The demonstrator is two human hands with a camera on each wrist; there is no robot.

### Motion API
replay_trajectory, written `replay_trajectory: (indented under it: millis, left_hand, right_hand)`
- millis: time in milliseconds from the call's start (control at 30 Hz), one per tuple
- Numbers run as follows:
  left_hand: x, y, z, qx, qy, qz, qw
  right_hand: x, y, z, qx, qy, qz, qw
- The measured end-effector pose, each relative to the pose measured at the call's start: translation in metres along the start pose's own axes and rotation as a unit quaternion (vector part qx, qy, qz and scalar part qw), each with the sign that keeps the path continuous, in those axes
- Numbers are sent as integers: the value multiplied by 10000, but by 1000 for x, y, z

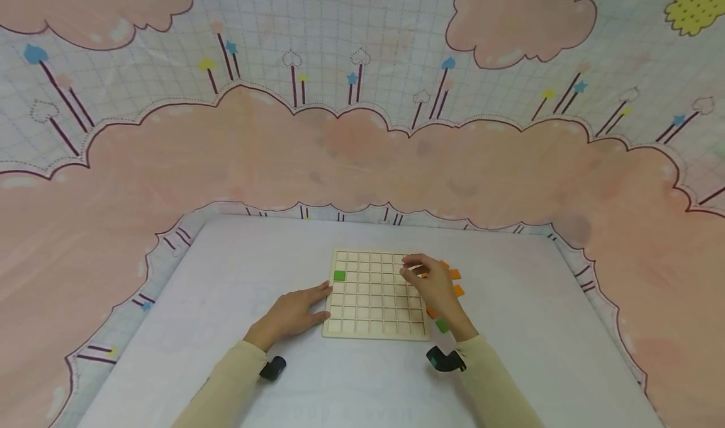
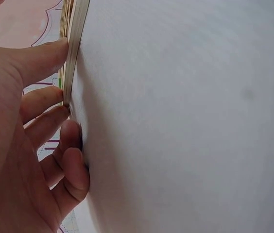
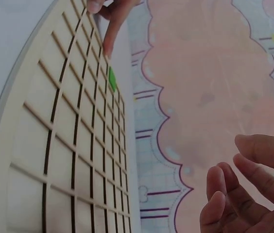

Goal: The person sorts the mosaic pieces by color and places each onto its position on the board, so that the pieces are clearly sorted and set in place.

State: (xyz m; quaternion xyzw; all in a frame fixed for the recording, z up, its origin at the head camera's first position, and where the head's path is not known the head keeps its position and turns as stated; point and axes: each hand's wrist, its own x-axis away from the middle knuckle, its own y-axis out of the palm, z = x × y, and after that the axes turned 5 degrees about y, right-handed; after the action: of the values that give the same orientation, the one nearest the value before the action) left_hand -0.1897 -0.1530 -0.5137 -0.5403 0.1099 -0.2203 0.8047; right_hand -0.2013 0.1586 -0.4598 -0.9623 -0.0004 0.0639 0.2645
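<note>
A pale wooden grid board (image 1: pixel 376 294) lies on the white table, with one green tile (image 1: pixel 339 275) in a cell by its left edge. My left hand (image 1: pixel 294 309) is at that edge; in the left wrist view the thumb and fingertips (image 2: pixel 54 51) touch the board's side (image 2: pixel 76 46). Over the board's right part hovers my right hand (image 1: pixel 433 286), its fingers loosely bent. Nothing shows between the right fingers (image 3: pixel 217 179) in the right wrist view, where the green tile (image 3: pixel 112 79) also appears on the grid.
Several orange tiles (image 1: pixel 459 291) and a green tile (image 1: pixel 442 325) lie right of the board, partly hidden by the right hand and forearm. Behind the table (image 1: pixel 255 252) hangs a patterned cloth (image 1: pixel 368 157) with clouds. A dark wrist device (image 1: pixel 444 359) sits at the right sleeve.
</note>
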Motion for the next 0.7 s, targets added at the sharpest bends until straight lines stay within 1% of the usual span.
replay_trajectory:
  millis: [133,267,500,700]
  left_hand:
    - [-1,1,-1,-13,-7,-9,10000]
    - [-1,1,-2,-39,37,-9,10000]
    - [-1,0,-2,-38,22,-43,10000]
    - [-2,0,-3,-6,28,-30,10000]
  right_hand:
    - [5,-7,5,150,95,69,9998]
    - [10,-16,11,254,287,114,9992]
    - [17,-31,19,251,609,135,9977]
    - [23,-42,23,444,827,239,9953]
